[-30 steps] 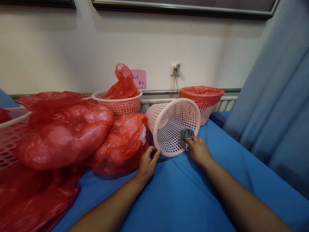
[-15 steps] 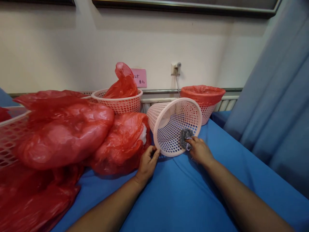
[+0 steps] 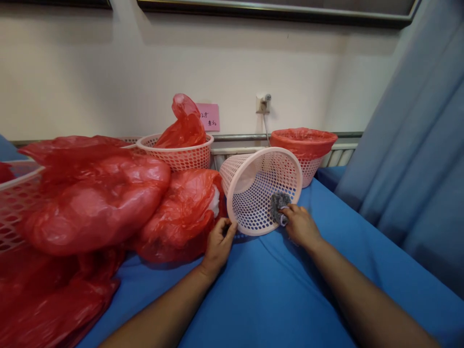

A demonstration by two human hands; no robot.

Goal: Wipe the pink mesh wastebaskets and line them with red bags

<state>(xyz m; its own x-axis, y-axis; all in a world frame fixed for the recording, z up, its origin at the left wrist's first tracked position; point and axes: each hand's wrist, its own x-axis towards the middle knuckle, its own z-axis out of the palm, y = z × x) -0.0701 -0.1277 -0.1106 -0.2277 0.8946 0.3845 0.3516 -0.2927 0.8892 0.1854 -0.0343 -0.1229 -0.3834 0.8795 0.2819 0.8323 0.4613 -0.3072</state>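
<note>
A pale pink perforated plastic wastebasket lies tipped on its side on the blue sheet, its mouth facing me. My left hand pinches its rim at the lower left, thumb in front and fingers partly hidden behind. In my right hand is a bunched grey cloth with a pale edge, pressed against the inside wall near the lower right rim. Just left of the wastebasket sits a crumpled red plastic bag with something white showing in it.
Larger red bags heap up on the left, beside another pink basket. Behind stand a basket with a red bag and a red-lined wastebasket. A wall socket holds a plug. Blue curtains hang at the right.
My left hand and the near rim of the wastebasket have shifted very slightly left. The right hand keeps the cloth at nearly the same spot inside.
</note>
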